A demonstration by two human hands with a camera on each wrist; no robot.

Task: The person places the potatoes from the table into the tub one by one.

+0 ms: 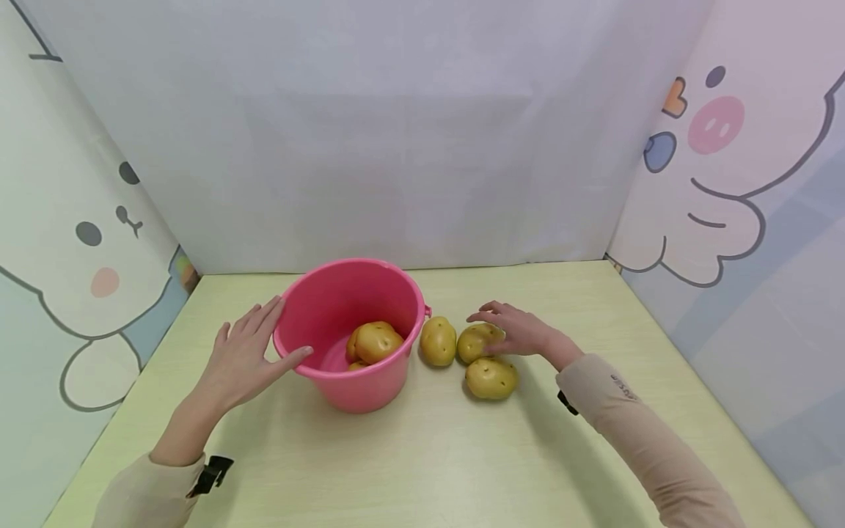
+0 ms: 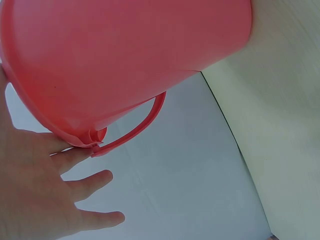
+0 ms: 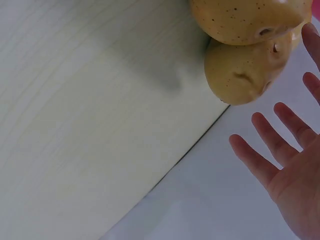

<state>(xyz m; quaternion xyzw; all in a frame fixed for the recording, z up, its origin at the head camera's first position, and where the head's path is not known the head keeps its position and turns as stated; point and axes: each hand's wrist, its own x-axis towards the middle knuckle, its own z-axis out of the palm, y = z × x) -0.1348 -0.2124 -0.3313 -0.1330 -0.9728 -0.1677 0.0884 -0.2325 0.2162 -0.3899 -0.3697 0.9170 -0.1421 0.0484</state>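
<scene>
A pink bucket (image 1: 363,392) stands left of centre on the table, with a few potatoes (image 1: 378,342) inside. My left hand (image 1: 240,363) rests at its left rim, fingers extended and thumb over the edge. In the left wrist view, fingers touch the rim beside the hinge of the bucket's handle (image 2: 135,132). To the right of the bucket lie three potatoes: an upright-lying one (image 1: 439,342), a middle one (image 1: 477,343) and a nearer one (image 1: 491,378). Over the middle potato hovers my right hand (image 1: 521,331), fingers spread and holding nothing.
The pale wooden table (image 1: 422,469) ends at a grey-white backdrop (image 1: 409,161). Panels with cartoon animals stand at the left (image 1: 99,330) and right (image 1: 746,205). Each wrist wears a black strap.
</scene>
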